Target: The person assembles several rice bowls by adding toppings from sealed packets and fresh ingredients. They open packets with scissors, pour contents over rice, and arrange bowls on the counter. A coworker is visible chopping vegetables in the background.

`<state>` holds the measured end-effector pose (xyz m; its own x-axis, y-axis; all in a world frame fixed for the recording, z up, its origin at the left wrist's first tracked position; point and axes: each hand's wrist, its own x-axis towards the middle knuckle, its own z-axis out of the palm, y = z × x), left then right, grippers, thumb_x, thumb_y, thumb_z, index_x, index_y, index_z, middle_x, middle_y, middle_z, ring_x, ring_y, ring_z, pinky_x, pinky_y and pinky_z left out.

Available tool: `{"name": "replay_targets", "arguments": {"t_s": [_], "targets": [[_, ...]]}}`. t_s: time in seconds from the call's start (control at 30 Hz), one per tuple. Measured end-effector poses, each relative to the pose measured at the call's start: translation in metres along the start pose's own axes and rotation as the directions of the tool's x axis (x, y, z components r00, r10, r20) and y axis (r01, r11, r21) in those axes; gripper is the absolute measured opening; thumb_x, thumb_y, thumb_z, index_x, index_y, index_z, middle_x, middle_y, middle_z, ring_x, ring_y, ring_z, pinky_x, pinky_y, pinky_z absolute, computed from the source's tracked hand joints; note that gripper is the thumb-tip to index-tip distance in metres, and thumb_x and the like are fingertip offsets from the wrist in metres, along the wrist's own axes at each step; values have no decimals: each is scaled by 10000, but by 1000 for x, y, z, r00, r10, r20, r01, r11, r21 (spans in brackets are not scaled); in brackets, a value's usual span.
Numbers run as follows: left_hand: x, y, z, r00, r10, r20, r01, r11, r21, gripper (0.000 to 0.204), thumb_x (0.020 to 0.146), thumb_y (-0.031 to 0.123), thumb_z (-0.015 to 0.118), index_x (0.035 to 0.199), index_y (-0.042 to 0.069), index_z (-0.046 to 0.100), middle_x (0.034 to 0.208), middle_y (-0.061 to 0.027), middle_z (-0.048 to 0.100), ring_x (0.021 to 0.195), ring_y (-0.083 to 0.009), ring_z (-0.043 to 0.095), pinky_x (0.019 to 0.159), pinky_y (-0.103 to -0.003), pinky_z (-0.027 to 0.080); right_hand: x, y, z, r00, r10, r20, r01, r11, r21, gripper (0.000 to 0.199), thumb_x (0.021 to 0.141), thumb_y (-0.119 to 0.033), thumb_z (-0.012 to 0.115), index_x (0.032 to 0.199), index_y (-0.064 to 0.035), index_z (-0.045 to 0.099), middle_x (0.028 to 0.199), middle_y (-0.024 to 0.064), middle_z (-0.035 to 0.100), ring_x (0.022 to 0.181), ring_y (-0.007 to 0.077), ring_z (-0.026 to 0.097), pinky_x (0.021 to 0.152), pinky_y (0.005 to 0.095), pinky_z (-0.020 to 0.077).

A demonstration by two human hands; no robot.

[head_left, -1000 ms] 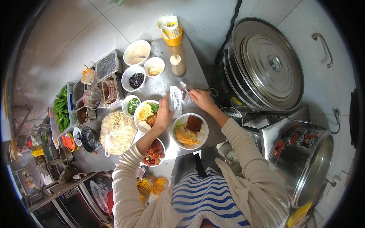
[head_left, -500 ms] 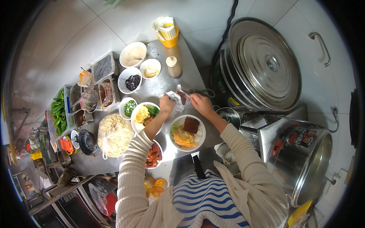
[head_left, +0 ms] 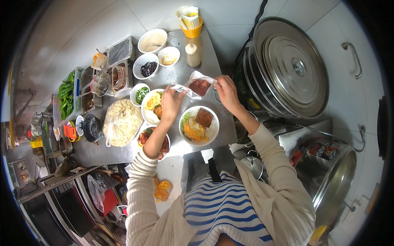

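Between my hands a white plastic pouch (head_left: 198, 95) is spread wide at its mouth, with reddish-brown food (head_left: 200, 86) inside. My left hand (head_left: 172, 102) pinches its left edge, and the fingers of my right hand (head_left: 227, 92) grip the right edge. Just below the pouch stands a white bowl (head_left: 182, 137) of rice, topped with a brown slab (head_left: 204, 117), yellow egg (head_left: 193, 131) and some green leaf. Partly behind my left hand is another white bowl (head_left: 144, 113) with egg, greens and a browned piece. My left forearm covers part of a bowl of red food (head_left: 165, 146).
A steel table (head_left: 176, 78) carries bowls of chopped greens (head_left: 142, 94) and dark food (head_left: 148, 69), a bag of noodles (head_left: 122, 123), a squeeze bottle (head_left: 192, 55) and a yellow cup (head_left: 192, 31). Large lidded pots (head_left: 296, 65) stand at the right; green peppers (head_left: 65, 96) at far left.
My hands have moved apart, and the pouch between them has gone from bunched to spread open, showing its contents. The whole view has shifted slightly.
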<state>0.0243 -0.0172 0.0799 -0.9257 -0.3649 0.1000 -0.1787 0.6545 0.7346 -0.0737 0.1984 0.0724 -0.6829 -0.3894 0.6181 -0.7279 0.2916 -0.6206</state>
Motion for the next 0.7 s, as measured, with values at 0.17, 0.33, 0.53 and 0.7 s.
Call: {"name": "replay_targets", "arguments": {"t_s": [0.17,0.33,0.53,0.7], "targets": [[-63,27,-17,994,-88,71,104,955,-279,174,807,106,694,920,-22,660,726,-139,646,604,-189,581,605,-324,479,-13,-50,-39,975,134,175,-127,991,-50,115,870,-101,577,913,-23,505,797,162,586,758,372,567,672,426,440],[-132,22,-3,929,-210,305,357,731,-582,115,864,46,631,952,-27,644,801,-66,678,662,-83,592,605,-245,493,-55,-87,-53,903,329,276,-305,944,-127,109,902,-107,545,936,-16,496,795,174,573,721,355,563,620,374,439],[-197,24,14,734,-322,598,671,213,-710,154,886,70,610,1013,-17,599,908,-60,646,747,-128,627,658,-271,561,-90,-109,-57,755,516,404,-443,856,-265,133,904,-145,551,920,-25,497,813,206,586,775,413,567,640,427,435],[-208,12,19,590,-330,737,785,22,-619,192,891,121,606,1019,-19,575,974,-86,638,824,-156,632,708,-273,546,-95,-103,-45,710,514,481,-393,856,-335,126,892,-124,565,903,-3,533,743,200,585,711,383,581,609,404,442]]}}
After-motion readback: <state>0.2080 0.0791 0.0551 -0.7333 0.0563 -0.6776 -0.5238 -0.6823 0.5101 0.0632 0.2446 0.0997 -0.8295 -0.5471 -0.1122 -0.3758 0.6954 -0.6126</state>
